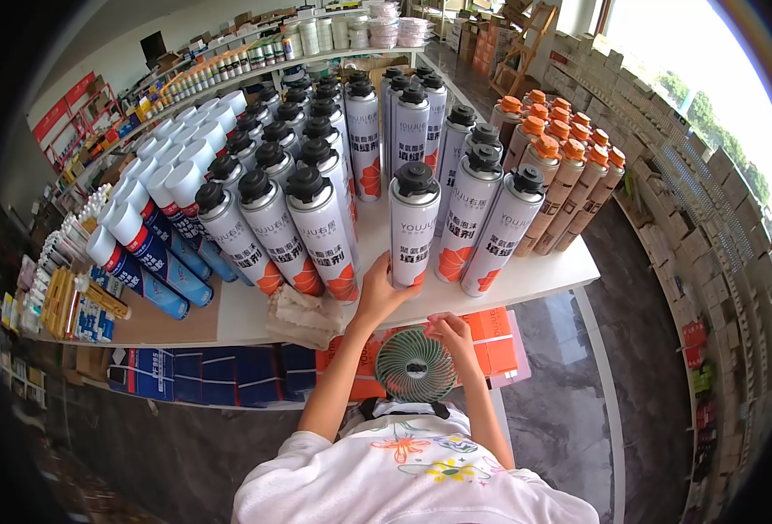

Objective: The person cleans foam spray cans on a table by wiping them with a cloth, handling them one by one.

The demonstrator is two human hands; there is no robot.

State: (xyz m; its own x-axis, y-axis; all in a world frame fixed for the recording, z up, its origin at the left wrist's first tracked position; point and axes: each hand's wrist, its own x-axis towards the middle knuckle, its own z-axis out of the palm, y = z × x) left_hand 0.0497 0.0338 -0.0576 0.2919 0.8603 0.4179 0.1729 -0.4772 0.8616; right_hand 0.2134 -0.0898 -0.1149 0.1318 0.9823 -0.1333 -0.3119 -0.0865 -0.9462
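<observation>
My left hand (384, 290) is wrapped round the lower left side of a white foam sealant can (415, 229) with a black cap. The can stands upright near the front edge of the white table (569, 272). My right hand (450, 328) hovers in front of the table edge, its fingers pinched together; what they hold, if anything, is too small to make out. Beside my left wrist a crumpled whitish cloth (306, 316) lies at the edge. More foam sealant cans (323, 234) stand left of my hand, and others (501, 229) to the right.
Orange-capped brown cans (569, 188) stand at the right end, blue cans with white caps (155, 253) at the left. A green round fan (416, 365) sits at my front. Below the table are orange boxes (491, 336) and blue boxes (203, 371). Stocked shelves (709, 218) line the right.
</observation>
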